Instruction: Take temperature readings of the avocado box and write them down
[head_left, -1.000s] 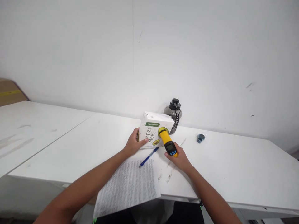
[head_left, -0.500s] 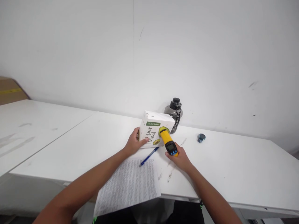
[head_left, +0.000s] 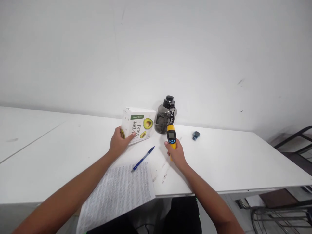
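My left hand [head_left: 120,141] grips the left side of a white box [head_left: 138,125] printed with avocados and the word "Meal", thumb across its front. My right hand [head_left: 177,152] is wrapped round the handle of a yellow and black infrared thermometer [head_left: 172,136], its small screen and blue buttons facing me. Its front end points away, toward a dark translucent water bottle [head_left: 162,118] with a black cap and lettered strap. A blue pen [head_left: 143,159] lies below the box, partly on a printed sheet of paper [head_left: 122,185] that hangs over the table's front edge.
A dark wristwatch [head_left: 195,135] lies right of the bottle on the white table [head_left: 224,159]. A white wall [head_left: 207,58] rises behind. Metal-framed chairs [head_left: 280,214] stand on the floor at the lower right.
The thermometer has swung away from the box front and now points toward the bottle. The box has moved left from the bottle. My view has turned to the right.
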`<state>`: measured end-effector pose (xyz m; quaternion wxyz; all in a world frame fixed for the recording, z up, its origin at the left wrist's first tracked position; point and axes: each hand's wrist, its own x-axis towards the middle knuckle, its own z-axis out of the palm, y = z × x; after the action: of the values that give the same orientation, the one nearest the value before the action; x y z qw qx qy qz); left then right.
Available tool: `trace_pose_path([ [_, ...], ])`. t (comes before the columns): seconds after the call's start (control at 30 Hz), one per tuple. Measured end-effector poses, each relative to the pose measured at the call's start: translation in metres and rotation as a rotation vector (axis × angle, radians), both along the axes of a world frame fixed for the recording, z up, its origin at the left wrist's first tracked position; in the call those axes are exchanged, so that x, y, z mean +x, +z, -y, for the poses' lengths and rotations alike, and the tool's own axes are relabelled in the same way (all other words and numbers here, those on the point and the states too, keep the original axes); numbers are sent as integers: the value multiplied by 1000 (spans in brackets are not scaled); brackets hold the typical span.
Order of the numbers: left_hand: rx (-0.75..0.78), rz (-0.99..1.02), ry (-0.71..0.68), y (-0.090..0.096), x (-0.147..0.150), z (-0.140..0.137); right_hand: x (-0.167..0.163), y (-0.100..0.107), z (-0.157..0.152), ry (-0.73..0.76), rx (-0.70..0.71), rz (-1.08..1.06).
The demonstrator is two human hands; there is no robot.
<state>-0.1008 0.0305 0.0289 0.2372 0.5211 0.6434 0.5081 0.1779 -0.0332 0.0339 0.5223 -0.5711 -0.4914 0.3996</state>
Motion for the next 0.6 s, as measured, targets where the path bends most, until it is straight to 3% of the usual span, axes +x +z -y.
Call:
trace_pose_path([
  [0.43,-28,24,-11,-1,-1,-5,-1,5,4,58,-15,-74],
  [0.6,-30,3,-33,-1,-1,-6,1,0,2,50,-9,-11],
])
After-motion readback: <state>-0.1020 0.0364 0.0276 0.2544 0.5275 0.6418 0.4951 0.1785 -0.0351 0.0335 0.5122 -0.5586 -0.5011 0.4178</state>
